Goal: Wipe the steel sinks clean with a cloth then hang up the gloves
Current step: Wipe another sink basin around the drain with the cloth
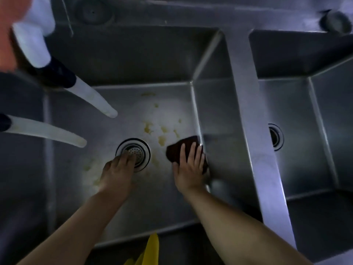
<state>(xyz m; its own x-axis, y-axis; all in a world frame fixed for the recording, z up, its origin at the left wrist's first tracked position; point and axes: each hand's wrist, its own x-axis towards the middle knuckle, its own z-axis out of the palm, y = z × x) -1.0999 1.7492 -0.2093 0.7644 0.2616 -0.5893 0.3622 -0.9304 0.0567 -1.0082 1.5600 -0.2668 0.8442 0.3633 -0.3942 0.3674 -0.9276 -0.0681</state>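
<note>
Right grip (188,169) presses flat, fingers straight, on one dark cloth (177,150); left grip (118,169) released, fingertips on strainer (133,153); two sinks (210,111) visible, no legible markings.

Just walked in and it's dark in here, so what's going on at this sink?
A person is cleaning a steel sink bare-handed. The right hand presses a dark cloth flat on the sink floor near its right wall. The left hand reaches to the drain strainer, fingertips on it. Yellowish residue is smeared around the drain, so wiping isn't finished. Something yellow lies over the near rim.
</note>
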